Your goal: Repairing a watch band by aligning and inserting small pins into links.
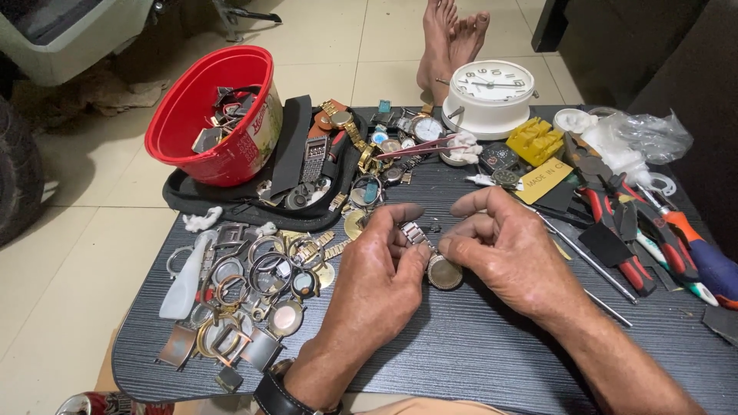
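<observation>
Watch [438,265] between my fingers [407,257]: silver case, silver link band. Worktop [461,346] under my hands: dark grey, fine horizontal streak pattern. Bucket [211,115] at my far left: bright red, pale printed panel on side. Clock [492,92] ahead: white body, white dial, black numerals. Block [536,140] beside it: yellow. Pliers [615,230] at my right: red and black handles. Screwdriver [703,257]: orange and blue grip. Loose watch cases [254,284] at my left: silver, gold, bronze tones. Floor [77,253]: cream tiles. Strap on my left wrist [280,396]: black.
</observation>
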